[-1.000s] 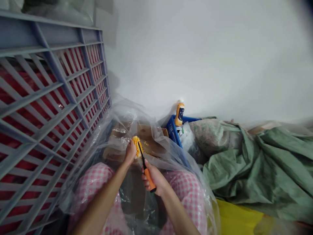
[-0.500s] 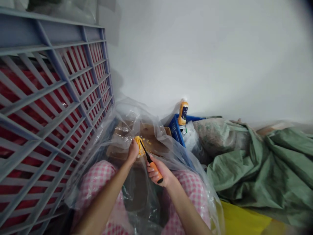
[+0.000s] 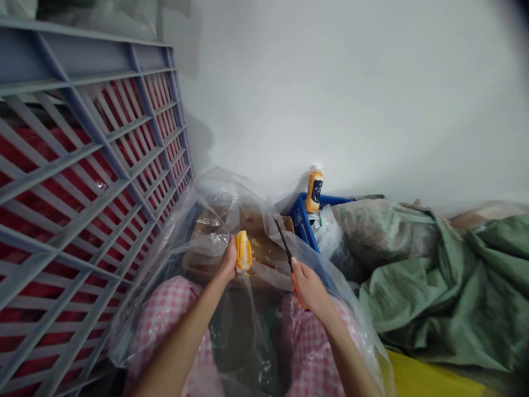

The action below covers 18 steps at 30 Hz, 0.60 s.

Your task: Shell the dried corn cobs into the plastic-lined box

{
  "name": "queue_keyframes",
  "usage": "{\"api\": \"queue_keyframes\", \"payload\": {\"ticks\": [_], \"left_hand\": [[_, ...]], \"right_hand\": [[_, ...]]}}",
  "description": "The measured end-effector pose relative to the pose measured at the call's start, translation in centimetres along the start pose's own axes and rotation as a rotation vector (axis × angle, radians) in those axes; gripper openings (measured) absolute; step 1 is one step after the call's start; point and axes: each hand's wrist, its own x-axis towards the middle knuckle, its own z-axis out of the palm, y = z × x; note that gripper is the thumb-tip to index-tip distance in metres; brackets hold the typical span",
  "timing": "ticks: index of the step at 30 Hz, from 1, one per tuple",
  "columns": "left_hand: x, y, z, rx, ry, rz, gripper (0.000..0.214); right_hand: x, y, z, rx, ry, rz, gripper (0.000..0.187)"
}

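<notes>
My left hand [image 3: 228,261] is closed round a piece of corn cob [image 3: 243,251], whose yellow kernels show on one side and a pale stripped strip on the other. In my right hand [image 3: 309,286] is a screwdriver-like tool [image 3: 285,242] with an orange handle and a long dark shaft. Its tip points up and away, apart from the corn. Beneath both hands lies a brown cardboard box [image 3: 264,220] lined with a clear plastic sheet [image 3: 225,182]; loose kernels [image 3: 255,242] are scattered there. The sheet also drapes over my knees.
To the left rises a tall grey-purple plastic crate [image 3: 136,132] with red material inside. A blue basket [image 3: 301,218] stands at the right against the white wall, with a yellow-orange bottle [image 3: 314,190] on it. Sacks and green cloth [image 3: 438,286] lie farther right, above something yellow [image 3: 430,377].
My right hand has drawn the tool away from the corn, to the right, and its shaft now points upward. The corn has turned in my left hand, showing its pale side.
</notes>
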Motion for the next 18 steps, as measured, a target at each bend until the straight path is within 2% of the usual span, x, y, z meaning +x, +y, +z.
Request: {"api": "queue_keyframes", "payload": {"ticks": [3, 8, 13, 18], "left_hand": [[-1.0, 0.9, 0.6, 0.035, -0.02, -0.029, 0.05], [-1.2, 1.2, 1.1, -0.093, -0.058, -0.047, 0.044], [-1.0, 1.2, 1.3, -0.231, 0.026, 0.0, 0.037], [-0.7, 1.0, 1.0, -0.251, 0.052, 0.041, 0.042]], "right_hand": [[-2.0, 1.2, 0.1, 0.042, -0.038, -0.02, 0.042], [-4.7, 3.2, 2.0, 0.086, -0.085, -0.033, 0.047], [-6.4, 4.8, 4.2, 0.071, -0.177, 0.043, 0.047], [-7.4, 5.7, 5.6, 0.022, -0.186, 0.054, 0.046]]}}
